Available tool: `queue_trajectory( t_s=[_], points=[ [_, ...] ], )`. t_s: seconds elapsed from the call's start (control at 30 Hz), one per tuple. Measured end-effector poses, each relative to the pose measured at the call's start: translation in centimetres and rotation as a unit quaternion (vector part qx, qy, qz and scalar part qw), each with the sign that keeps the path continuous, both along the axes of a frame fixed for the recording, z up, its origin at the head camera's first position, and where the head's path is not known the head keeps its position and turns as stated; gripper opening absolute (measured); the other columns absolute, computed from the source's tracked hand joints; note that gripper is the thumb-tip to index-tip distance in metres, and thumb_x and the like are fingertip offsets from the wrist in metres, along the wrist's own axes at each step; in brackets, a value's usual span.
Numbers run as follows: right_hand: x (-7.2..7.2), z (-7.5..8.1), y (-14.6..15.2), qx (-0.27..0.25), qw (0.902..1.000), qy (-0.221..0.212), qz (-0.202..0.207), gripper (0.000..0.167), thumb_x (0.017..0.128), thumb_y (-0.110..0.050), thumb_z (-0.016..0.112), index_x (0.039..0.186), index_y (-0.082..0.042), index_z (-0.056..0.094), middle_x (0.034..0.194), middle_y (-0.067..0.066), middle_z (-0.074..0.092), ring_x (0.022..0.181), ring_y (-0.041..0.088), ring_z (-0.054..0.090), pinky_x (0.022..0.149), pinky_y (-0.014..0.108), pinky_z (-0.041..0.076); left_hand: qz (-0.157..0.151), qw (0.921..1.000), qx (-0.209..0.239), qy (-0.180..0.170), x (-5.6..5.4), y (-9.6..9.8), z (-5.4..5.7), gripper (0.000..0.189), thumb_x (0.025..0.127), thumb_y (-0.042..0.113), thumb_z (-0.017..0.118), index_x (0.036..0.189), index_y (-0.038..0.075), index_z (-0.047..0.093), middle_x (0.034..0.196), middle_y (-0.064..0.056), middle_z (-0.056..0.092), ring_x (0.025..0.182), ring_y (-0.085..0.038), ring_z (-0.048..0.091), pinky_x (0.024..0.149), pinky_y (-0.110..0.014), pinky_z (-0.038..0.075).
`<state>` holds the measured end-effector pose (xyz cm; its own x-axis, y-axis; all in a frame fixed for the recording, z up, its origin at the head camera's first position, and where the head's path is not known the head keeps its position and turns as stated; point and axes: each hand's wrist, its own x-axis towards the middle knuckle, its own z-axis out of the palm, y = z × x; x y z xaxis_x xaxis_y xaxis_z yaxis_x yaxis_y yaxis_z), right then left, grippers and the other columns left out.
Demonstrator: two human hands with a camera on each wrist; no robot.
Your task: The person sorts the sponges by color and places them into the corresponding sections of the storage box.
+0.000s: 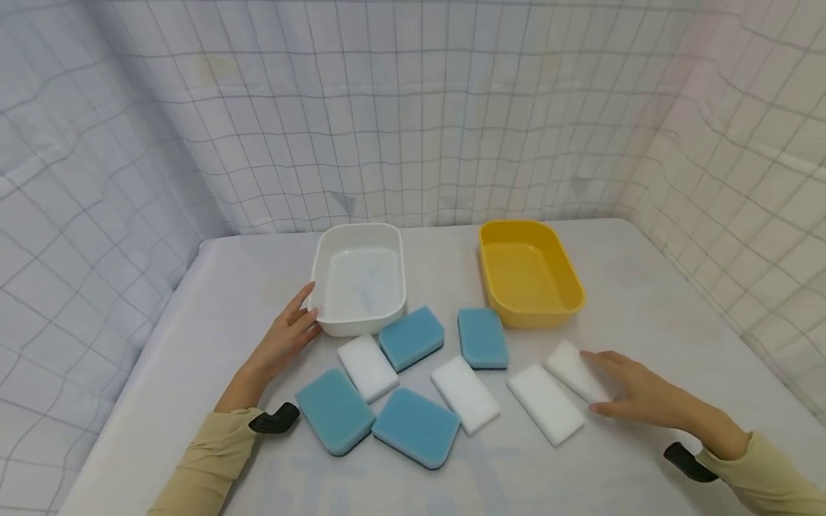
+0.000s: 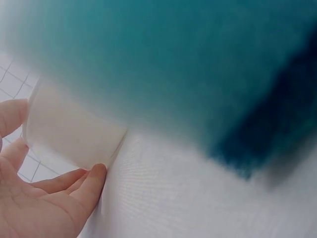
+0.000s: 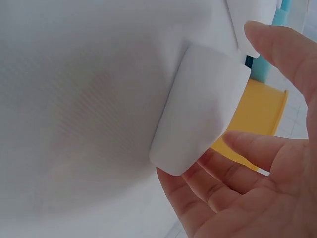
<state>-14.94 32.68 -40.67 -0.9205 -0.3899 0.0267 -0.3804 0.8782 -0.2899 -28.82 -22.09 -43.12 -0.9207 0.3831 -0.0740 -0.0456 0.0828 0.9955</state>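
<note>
My left hand (image 1: 284, 344) touches the near left corner of a white basin (image 1: 358, 329), its fingers spread along the outer wall. In the left wrist view, fingertips rest against the basin's side (image 2: 74, 126), while a blurred blue sponge (image 2: 148, 59) covers much of that view. On the right, my right hand (image 1: 639, 390) reaches over the end of the rightmost white sponge (image 1: 573, 369). Its fingers lie along one edge of that sponge (image 3: 198, 109) in the right wrist view, and the thumb stands apart from it. A second white sponge (image 1: 545, 403) lies just left.
A yellow basin (image 1: 538, 319) stands at the back right. Between the hands lie several blue sponges with dark undersides, among them one sponge (image 1: 416, 428) at the front, and more white sponges, one (image 1: 464, 394) mid-table. Grid-patterned cloth (image 1: 413, 143) walls the white table on three sides.
</note>
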Motion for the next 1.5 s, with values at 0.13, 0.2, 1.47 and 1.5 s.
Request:
queue_trajectory(
  t_s=[0.13, 0.2, 1.47, 1.5],
  points=[
    [-0.1, -0.4, -0.1, 0.011, 0.9998, 0.017, 0.004, 0.077, 0.073, -0.041, 0.078, 0.131, 0.001, 0.049, 0.121, 0.012, 0.058, 0.107, 0.027, 0.057, 0.086, 0.042, 0.051, 0.002, 1.0000, -0.007, -0.001, 0.0, -0.1, -0.1, 0.065, 0.100, 0.033, 0.042, 0.152, 0.032, 0.001, 0.153, -0.023, 0.014, 0.138, -0.022, 0.031, 0.097, -0.009, 0.042],
    [0.0, -0.5, -0.1, 0.015, 0.9993, 0.032, 0.009, 0.076, 0.071, -0.037, 0.080, 0.129, 0.001, 0.051, 0.118, 0.012, 0.059, 0.105, 0.027, 0.057, 0.085, 0.042, 0.051, 0.002, 1.0000, -0.007, -0.002, 0.1, 0.0, -0.3, 0.065, 0.100, 0.033, 0.042, 0.151, 0.033, 0.001, 0.154, -0.023, 0.013, 0.139, -0.025, 0.029, 0.097, -0.009, 0.042],
    [-0.2, 0.0, -0.2, 0.034, 0.9844, 0.165, 0.052, 0.066, 0.064, -0.012, 0.083, 0.122, 0.006, 0.057, 0.110, 0.014, 0.059, 0.095, 0.025, 0.059, 0.074, 0.038, 0.054, -0.004, 0.9999, -0.001, 0.011, 0.2, -0.1, -0.1, 0.066, 0.101, 0.030, 0.041, 0.152, 0.028, -0.001, 0.154, -0.025, 0.010, 0.143, -0.037, 0.017, 0.102, -0.015, 0.040],
    [-0.3, 0.1, -0.3, 0.034, 0.9840, 0.167, 0.053, 0.066, 0.064, -0.011, 0.083, 0.122, 0.006, 0.056, 0.111, 0.013, 0.059, 0.095, 0.025, 0.059, 0.074, 0.037, 0.054, -0.004, 0.9999, 0.000, 0.011, 0.1, -0.1, -0.1, 0.066, 0.101, 0.030, 0.041, 0.152, 0.028, 0.000, 0.154, -0.025, 0.011, 0.143, -0.037, 0.017, 0.102, -0.015, 0.040]
  ],
)
